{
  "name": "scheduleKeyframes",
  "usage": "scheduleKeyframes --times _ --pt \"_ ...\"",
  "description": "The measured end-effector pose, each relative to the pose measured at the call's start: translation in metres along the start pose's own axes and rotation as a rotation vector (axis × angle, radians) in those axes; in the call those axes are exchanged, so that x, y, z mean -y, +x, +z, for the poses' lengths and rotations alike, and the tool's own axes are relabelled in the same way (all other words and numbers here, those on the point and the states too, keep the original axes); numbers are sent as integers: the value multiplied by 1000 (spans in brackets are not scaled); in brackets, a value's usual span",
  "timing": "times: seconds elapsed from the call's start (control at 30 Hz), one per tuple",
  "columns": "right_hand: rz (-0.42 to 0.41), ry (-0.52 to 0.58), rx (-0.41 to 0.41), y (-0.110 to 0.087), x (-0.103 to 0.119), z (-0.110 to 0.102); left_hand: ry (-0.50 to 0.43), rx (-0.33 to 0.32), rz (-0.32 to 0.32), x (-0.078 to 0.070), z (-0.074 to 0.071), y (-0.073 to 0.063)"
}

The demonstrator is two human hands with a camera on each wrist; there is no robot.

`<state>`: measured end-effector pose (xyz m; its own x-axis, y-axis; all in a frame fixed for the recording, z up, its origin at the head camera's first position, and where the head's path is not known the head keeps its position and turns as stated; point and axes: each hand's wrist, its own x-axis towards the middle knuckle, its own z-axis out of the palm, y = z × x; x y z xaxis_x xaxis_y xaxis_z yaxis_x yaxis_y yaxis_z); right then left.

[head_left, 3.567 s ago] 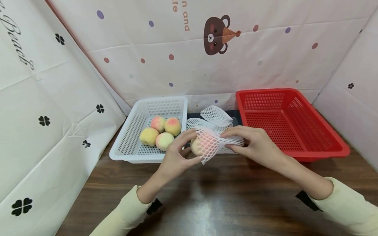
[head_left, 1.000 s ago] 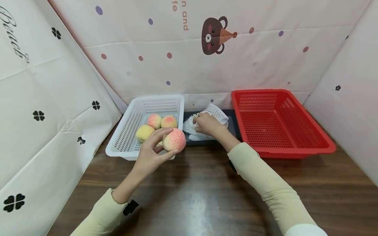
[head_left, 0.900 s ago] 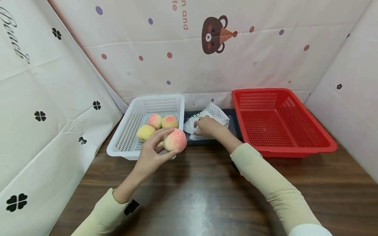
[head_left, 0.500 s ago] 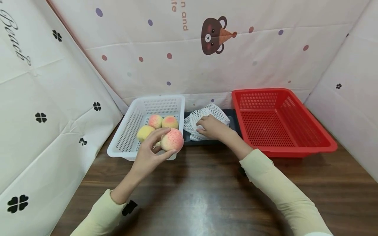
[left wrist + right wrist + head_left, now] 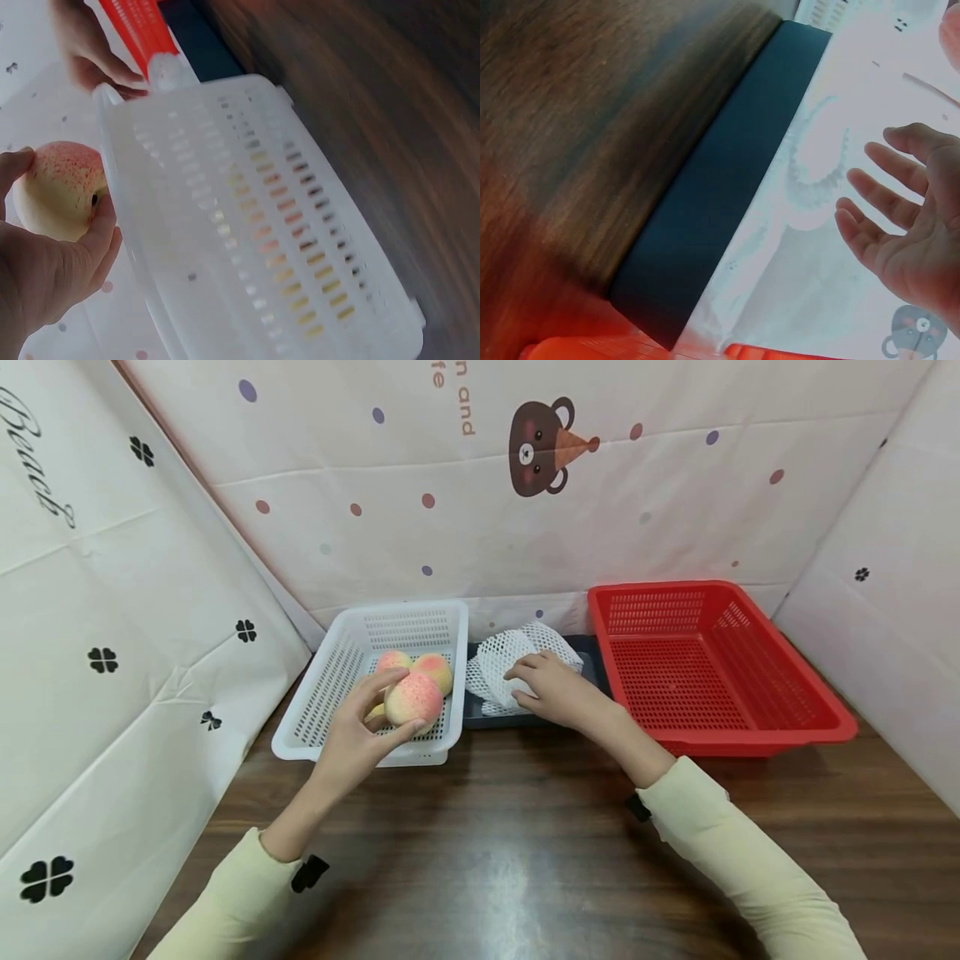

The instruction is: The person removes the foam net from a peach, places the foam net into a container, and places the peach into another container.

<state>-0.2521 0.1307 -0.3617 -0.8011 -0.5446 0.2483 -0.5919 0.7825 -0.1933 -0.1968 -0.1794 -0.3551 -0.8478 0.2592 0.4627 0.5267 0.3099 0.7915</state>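
Observation:
My left hand grips a pink-and-yellow peach above the front right part of the white basket, where several other peaches lie. In the left wrist view that peach sits between thumb and fingers, beyond the basket's wall. My right hand is over white foam fruit nets heaped on a dark tray. The right wrist view shows this hand with loosely bent fingers spread and nothing between them.
A red basket stands right of the tray, with no fruit visible inside. The brown wooden table runs along the front. A printed white cloth hangs behind and along the sides.
Earlier both hands held the peach, covered by a foam net. The peach is bare now and the net lies on the tray. Lately the left hand moved left over the basket; the right drew back slightly.

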Motion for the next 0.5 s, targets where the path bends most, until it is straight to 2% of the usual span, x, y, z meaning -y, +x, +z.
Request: scheduleKeyframes --times 0.23,0.37,0.5 --pt "-25 35 -30 -4 8 -7 55 -15 11 3 -19 13" --pt "-2 54 -37 -4 10 -8 111 -32 29 7 -29 30" --pt "7 88 -27 -2 13 -5 189 -38 8 13 -43 50"
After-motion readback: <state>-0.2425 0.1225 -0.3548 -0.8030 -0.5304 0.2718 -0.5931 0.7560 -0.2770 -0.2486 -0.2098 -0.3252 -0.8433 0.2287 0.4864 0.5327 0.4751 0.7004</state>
